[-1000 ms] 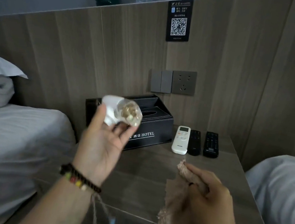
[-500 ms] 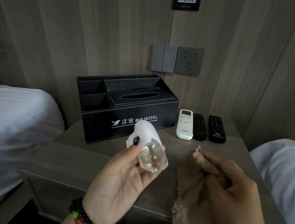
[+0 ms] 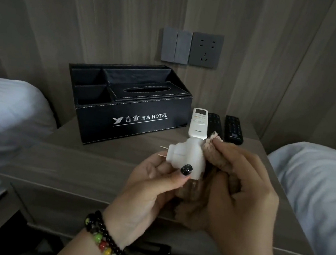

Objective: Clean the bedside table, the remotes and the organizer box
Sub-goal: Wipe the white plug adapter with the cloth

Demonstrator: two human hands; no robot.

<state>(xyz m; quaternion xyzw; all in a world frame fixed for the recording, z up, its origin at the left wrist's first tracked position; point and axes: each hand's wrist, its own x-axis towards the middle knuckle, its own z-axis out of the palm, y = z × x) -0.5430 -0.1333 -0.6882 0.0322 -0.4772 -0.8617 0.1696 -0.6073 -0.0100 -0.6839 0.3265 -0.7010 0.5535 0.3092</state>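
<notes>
My left hand [image 3: 149, 189] grips a white plug-in device [image 3: 186, 157] with two metal prongs pointing left and a clear bottle under it. My right hand [image 3: 242, 194] holds a brown cloth [image 3: 215, 155] bunched against the device's right side. Both hands hover over the wooden bedside table [image 3: 84, 165]. At the back stands the black organizer box [image 3: 129, 119] marked HOTEL, with a tissue slot on top. To its right lie a white remote [image 3: 199, 123] and two black remotes [image 3: 215, 123], [image 3: 234, 129].
White bedding [image 3: 1, 121] borders the table on the left and another bed [image 3: 316, 187] on the right. A wall switch [image 3: 176, 46] and a socket [image 3: 205, 50] sit on the wood panel behind the box.
The view has dropped and come closer to the table. My left hand turned the device upright with the prongs to the left, and my right hand brought the cloth up against it.
</notes>
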